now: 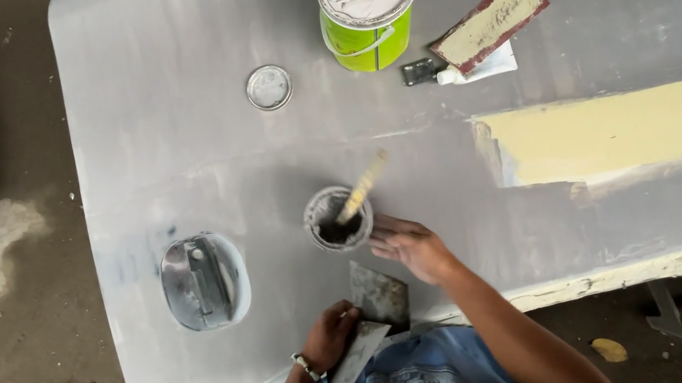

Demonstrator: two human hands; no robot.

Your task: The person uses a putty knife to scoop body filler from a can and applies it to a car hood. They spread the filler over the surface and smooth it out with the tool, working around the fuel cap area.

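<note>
Stir stick point(362, 187) in small can point(338, 219), long axis tilted, top toward 1 o'clock. Right hand point(408, 246) released, fingers touching can. Left hand point(330, 336) grasping putty blade point(353, 364).

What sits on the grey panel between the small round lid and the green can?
Nothing: in the head view, the grey panel is bare between the small round lid and the green can.

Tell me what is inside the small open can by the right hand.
A pale stir stick stands tilted in the small can, its lower end in dark contents. How full it is and the stick's tip are hidden.
</note>
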